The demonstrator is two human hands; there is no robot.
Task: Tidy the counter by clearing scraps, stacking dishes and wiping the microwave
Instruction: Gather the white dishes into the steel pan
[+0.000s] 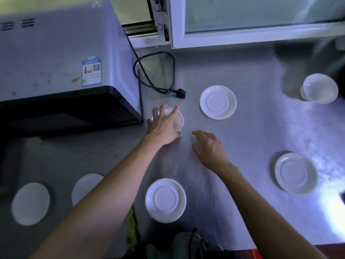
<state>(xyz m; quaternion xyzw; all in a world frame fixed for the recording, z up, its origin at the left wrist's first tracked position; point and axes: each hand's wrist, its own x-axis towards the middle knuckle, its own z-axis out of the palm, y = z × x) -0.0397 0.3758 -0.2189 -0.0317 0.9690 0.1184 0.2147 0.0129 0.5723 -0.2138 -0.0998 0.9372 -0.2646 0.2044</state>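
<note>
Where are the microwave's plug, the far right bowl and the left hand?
Plug (180,93), head view, on its black body.
Bowl (319,88), head view, inside it.
Left hand (164,126), head view, back of hand.

Three saucers (218,102), four bowls (320,88), one microwave (61,58), one plug (180,93).

Both my forearms reach forward, bare. Left hand (164,124) is extended furthest, palm down, fingers spread and curved over a small white bowl (177,119), fingertips on its far rim and thumb at the near side. Right hand (209,146) sits just beside it and slightly nearer me, palm down, fingers loosely bent and pointing left, holding nothing. Wrists roughly straight.
</note>
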